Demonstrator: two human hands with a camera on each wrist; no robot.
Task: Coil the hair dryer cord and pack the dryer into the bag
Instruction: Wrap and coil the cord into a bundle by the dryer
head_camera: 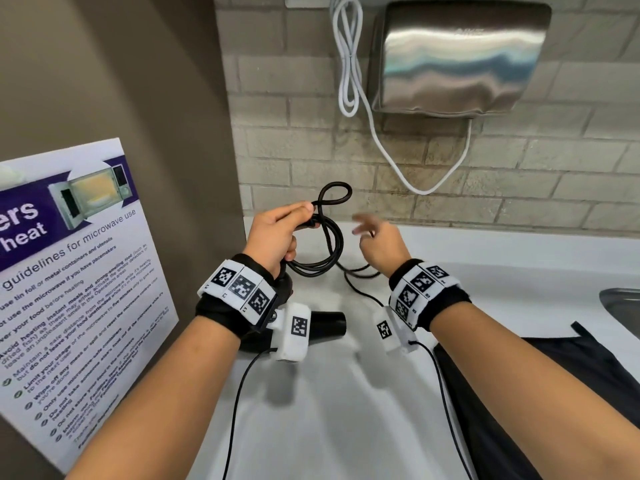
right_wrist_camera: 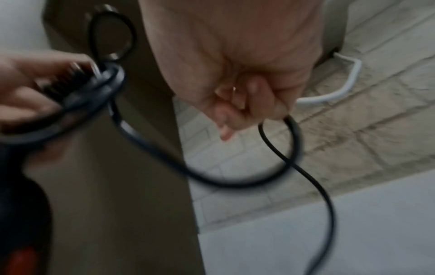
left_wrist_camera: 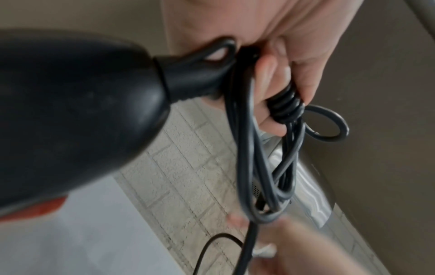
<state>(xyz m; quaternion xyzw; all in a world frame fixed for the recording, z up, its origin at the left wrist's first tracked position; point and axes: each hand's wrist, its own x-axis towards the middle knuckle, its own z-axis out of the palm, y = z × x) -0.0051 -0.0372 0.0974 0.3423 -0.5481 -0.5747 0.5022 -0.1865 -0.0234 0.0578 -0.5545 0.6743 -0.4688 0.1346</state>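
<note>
My left hand (head_camera: 294,220) grips several loops of the black hair dryer cord (head_camera: 329,237) just above the white counter; one small loop sticks up past the thumb. The black hair dryer (head_camera: 325,323) hangs under that wrist with its nozzle pointing right. In the left wrist view the hand (left_wrist_camera: 282,83) pinches the cord (left_wrist_camera: 254,167) at its ribbed sleeve beside the dryer (left_wrist_camera: 82,111). My right hand (head_camera: 377,237), blurred, is to the right of the coil. Its curled fingers (right_wrist_camera: 247,96) hold the loose cord (right_wrist_camera: 235,181), which trails down to the counter. A black bag (head_camera: 519,393) lies at lower right.
A steel hand dryer (head_camera: 457,57) and its white cable (head_camera: 349,64) hang on the tiled wall behind. A microwave guidelines poster (head_camera: 69,271) leans on the brown wall at left. A sink rim (head_camera: 623,306) shows at the far right of the white counter (head_camera: 329,427).
</note>
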